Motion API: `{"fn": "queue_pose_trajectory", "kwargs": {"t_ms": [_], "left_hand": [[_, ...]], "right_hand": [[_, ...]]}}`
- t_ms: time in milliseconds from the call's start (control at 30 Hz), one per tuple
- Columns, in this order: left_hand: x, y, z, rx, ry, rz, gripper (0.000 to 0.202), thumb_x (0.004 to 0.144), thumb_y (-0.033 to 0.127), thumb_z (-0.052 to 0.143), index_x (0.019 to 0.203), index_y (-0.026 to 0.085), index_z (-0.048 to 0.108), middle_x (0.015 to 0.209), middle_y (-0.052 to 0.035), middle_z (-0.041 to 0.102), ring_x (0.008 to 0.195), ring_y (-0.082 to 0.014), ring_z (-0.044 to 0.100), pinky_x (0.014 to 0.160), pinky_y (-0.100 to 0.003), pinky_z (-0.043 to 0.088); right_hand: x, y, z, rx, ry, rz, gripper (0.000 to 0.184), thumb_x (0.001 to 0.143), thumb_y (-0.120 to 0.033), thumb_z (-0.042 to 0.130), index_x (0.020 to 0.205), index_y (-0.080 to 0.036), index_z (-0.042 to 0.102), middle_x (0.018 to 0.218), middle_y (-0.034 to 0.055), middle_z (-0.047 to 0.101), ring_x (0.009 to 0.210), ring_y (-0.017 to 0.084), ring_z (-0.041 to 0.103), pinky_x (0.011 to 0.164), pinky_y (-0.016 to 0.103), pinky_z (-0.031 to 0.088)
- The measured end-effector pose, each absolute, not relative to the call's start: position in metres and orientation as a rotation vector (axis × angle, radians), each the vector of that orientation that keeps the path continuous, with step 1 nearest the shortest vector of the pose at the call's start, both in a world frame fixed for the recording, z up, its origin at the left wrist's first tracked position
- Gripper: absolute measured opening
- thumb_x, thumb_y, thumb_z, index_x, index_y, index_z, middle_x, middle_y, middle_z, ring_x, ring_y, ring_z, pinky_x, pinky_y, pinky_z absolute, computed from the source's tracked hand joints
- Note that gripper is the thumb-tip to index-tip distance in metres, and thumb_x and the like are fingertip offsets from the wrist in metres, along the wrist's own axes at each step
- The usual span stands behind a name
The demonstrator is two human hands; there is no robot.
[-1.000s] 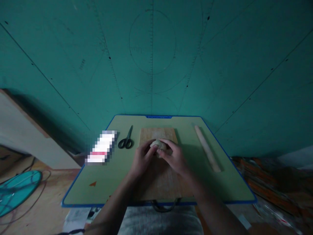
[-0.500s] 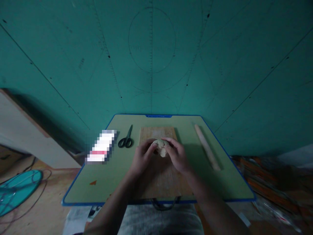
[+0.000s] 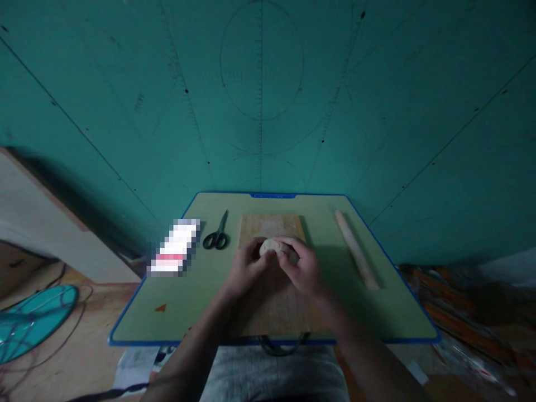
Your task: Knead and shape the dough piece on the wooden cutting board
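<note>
Lump [image 3: 272,244]: sitting between both hands over the board, pale and dough-like; whether it is touching the wood cannot be told.
Left hand [image 3: 246,265]: grasping the lump's left side, fingers curling round the far side and thumb pressing the near face, presumably for steady shaping pressure.
Right hand [image 3: 304,265]: grasping the right side in mirror fashion, apparently balancing the left so that the lump is not slipping.
Board [image 3: 270,223]: lying centrally under the hands, probably serving as the work surface and shielding the table.
Scissors [image 3: 216,237]: resting left of the board, blades pointing away and handles facing the person, seemingly for easy pickup.
Pin [image 3: 355,248]: lying slantwise right of the board, apparently leaving elbow room while remaining reachable.
Phone [image 3: 176,245]: lying at the left edge, its bright screen pixelated, perhaps for viewing.
Table [image 3: 188,301]: supporting all these items.
</note>
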State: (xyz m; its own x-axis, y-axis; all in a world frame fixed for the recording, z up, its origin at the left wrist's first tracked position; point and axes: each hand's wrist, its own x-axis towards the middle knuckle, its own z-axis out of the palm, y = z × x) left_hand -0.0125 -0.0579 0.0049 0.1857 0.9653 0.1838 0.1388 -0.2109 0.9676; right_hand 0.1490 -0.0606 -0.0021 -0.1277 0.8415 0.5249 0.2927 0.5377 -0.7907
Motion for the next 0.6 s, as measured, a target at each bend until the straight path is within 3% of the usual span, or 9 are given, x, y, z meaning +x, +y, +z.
{"fn": "queue_pose_trajectory", "kwargs": {"t_ms": [233, 467, 600], "left_hand": [[-0.0108, -0.0587, 0.0017, 1.41, 0.958, 1.143, 0.031, 0.081, 0.04, 0.064, 0.096, 0.013, 0.06, 0.083, -0.0034, 0.064, 0.076, -0.0162, 0.059, 0.069, -0.026, 0.048], [-0.0107, -0.0612, 0.0039, 1.434, 1.042, 1.21, 0.033, 0.083, 0.037, 0.061, 0.108, 0.016, 0.062, 0.104, -0.0065, 0.068, 0.097, -0.0213, 0.062, 0.086, -0.03, 0.049], [-0.0115, -0.0601, 0.0059, 1.45, 1.085, 1.156, 0.031, 0.084, 0.04, 0.06, 0.102, 0.016, 0.066, 0.098, -0.0053, 0.071, 0.096, -0.0218, 0.063, 0.087, -0.031, 0.049]], "right_hand": [[0.1506, -0.0597, -0.0031, -0.968, -1.552, 0.833, 0.025, 0.089, -0.03, 0.055, 0.11, -0.022, 0.066, 0.108, 0.0052, 0.071, 0.1, 0.02, 0.066, 0.087, 0.031, 0.054], [0.1521, -0.0581, -0.001, -1.002, -1.783, 0.715, 0.035, 0.092, -0.033, 0.056, 0.125, -0.024, 0.063, 0.123, 0.0087, 0.067, 0.115, 0.023, 0.062, 0.1, 0.039, 0.049], [0.1511, -0.059, -0.004, -0.952, -1.867, 0.663, 0.034, 0.092, -0.03, 0.059, 0.125, -0.026, 0.064, 0.123, 0.0086, 0.068, 0.116, 0.023, 0.062, 0.1, 0.04, 0.049]]}}
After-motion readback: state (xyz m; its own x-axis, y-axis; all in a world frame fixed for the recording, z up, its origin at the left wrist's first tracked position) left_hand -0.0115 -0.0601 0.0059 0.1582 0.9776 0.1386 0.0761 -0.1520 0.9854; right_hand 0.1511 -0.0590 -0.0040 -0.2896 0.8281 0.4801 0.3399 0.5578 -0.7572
